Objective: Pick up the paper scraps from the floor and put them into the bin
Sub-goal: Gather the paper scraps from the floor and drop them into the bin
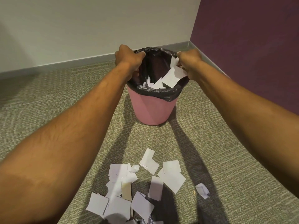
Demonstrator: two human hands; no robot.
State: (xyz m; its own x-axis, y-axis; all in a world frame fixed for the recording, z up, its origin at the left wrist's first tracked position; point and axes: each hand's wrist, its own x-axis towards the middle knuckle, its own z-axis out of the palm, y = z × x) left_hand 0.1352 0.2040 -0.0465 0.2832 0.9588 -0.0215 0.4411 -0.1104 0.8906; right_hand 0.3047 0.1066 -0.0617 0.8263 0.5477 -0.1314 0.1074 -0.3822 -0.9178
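Note:
A pink bin [153, 110] lined with a black bag [161, 92] stands on the carpet near the room's corner. White paper scraps [159, 83] lie inside it. My left hand [127, 58] is over the bin's left rim, fingers curled closed; I cannot see whether it grips the bag. My right hand [190, 62] is at the right rim, shut on white paper scraps [175, 73] that hang into the bin. Several more white paper scraps [142, 183] lie scattered on the floor close to me.
Grey-green carpet [226, 151] covers the floor. A white wall [97, 26] runs behind the bin and a purple wall [250, 46] on the right, meeting in a corner. A small crumpled scrap [202, 190] lies apart at the right of the pile.

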